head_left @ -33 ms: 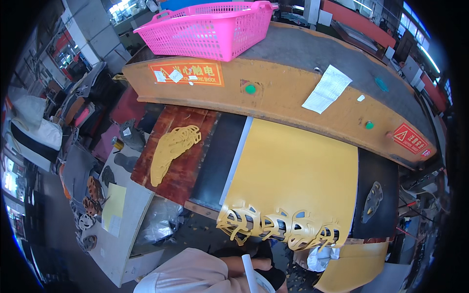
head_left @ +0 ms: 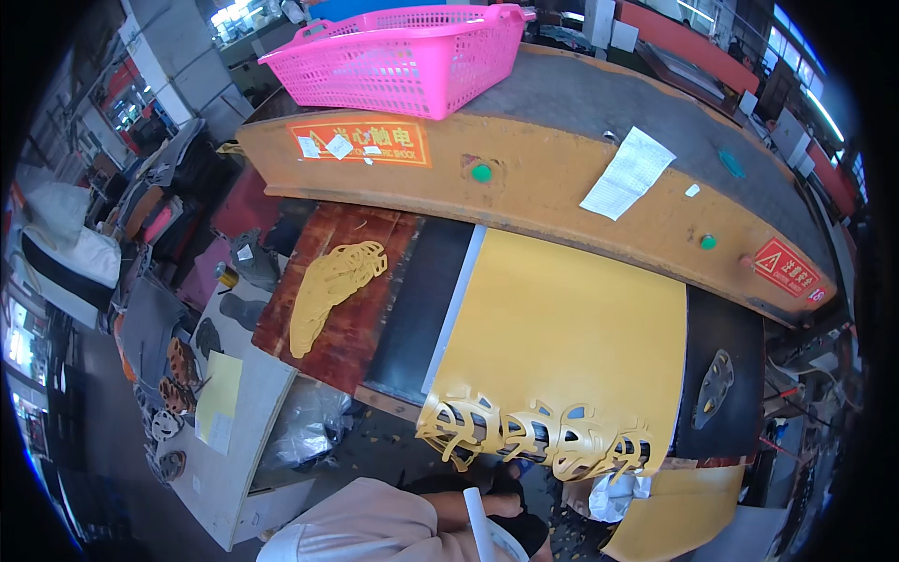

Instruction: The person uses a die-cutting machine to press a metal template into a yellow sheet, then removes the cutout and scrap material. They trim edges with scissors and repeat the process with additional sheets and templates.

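Observation:
My left arm comes in at the bottom in a pale sleeve. Its bare forearm ends in my left hand, low by my dark clothing; its fingers are too indistinct to read. A white tube-like thing stands in front of the forearm; whether I touch it cannot be made out. My right hand does not show. Beyond lies a yellow sheet on a black bed, its near edge cut into openwork shapes that droop over the front. A metal cutting die rests to its right.
Yellow cut pieces are piled on a reddish-brown board at left. An orange machine beam spans the far side, with green buttons and a pink basket on top. A side table at left holds several shoe-shaped pieces.

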Demonstrator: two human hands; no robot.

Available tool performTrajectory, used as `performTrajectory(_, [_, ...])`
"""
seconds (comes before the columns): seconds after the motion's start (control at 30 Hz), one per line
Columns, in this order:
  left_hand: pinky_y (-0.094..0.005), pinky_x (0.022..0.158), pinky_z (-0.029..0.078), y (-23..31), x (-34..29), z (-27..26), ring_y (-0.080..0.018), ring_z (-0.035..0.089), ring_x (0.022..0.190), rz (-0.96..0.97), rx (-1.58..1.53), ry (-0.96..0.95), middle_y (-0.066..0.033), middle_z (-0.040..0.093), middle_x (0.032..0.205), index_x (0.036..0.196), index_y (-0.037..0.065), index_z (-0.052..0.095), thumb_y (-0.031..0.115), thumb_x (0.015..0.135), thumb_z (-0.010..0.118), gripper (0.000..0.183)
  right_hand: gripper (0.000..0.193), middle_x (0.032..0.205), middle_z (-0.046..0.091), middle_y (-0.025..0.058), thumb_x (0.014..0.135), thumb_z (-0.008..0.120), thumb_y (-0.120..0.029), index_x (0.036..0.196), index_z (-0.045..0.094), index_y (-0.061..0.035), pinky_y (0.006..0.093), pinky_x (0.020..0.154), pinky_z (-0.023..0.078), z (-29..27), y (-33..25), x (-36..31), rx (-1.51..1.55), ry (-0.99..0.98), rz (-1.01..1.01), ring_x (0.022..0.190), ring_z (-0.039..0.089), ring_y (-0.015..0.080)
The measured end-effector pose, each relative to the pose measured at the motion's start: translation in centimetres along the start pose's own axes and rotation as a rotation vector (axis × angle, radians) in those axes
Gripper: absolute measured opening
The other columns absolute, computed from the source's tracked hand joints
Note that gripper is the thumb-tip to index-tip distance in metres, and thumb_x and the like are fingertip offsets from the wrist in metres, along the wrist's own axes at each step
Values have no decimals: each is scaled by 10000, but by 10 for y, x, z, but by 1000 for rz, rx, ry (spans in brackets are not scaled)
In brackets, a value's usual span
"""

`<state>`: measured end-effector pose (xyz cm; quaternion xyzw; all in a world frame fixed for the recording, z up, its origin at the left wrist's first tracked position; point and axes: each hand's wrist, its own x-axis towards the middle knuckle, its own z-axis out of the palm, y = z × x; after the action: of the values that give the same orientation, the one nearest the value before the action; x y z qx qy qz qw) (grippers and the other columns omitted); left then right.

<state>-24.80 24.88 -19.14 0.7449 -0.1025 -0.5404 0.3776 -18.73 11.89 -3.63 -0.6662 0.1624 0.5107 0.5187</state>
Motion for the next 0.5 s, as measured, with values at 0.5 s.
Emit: performTrajectory(0.5, [-523, 1053, 501, 26, -4, -53, -478, 651, 1234, 138, -84, 285, -320, 671, 1282, 1182, -28, 724, 282, 1029, 533, 395, 145, 818, 696, 111, 924, 678, -149, 948, 682, -6, 370, 623, 557, -2, -27, 9, -63, 5, 12, 706, 675, 215])
